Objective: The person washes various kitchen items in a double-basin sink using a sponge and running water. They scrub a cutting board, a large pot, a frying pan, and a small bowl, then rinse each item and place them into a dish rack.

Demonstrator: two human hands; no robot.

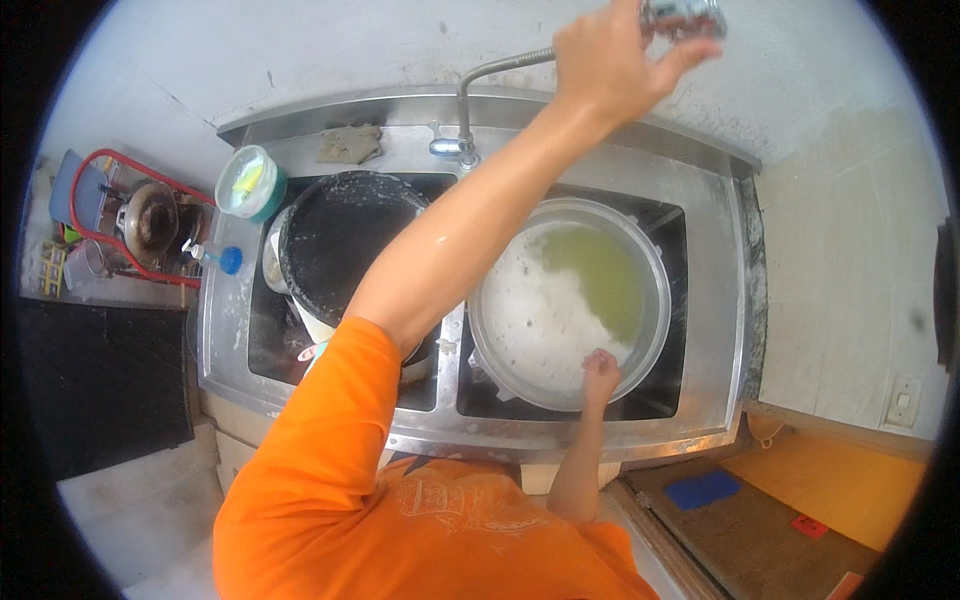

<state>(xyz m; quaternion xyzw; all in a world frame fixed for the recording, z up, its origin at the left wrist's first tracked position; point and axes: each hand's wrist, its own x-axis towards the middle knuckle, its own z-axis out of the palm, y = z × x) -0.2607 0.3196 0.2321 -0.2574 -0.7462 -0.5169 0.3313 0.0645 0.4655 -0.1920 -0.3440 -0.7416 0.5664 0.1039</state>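
My left hand [611, 64] is stretched out to the top edge of the view, its fingers and thumb around a clear, shiny glass-like object [686, 19] that is partly cut off. Below it, in the right sink bowl, sits a big round basin [660, 300] of greenish water [604, 274] with white foam [536, 319] over much of it. My right hand [602, 373] is over the near right part of the basin, fingers curled in, with nothing visible in them. A large black round pan [345, 240] fills most of the left bowl, partly behind my left forearm.
A metal tap [463, 142] with a flexible spout rises behind the sink. A grey cloth [351, 144] lies on the back ledge. At left are a tub [259, 191] with a yellow sponge [247, 178], a pump bottle [217, 256] and a red-framed rack [101, 154].
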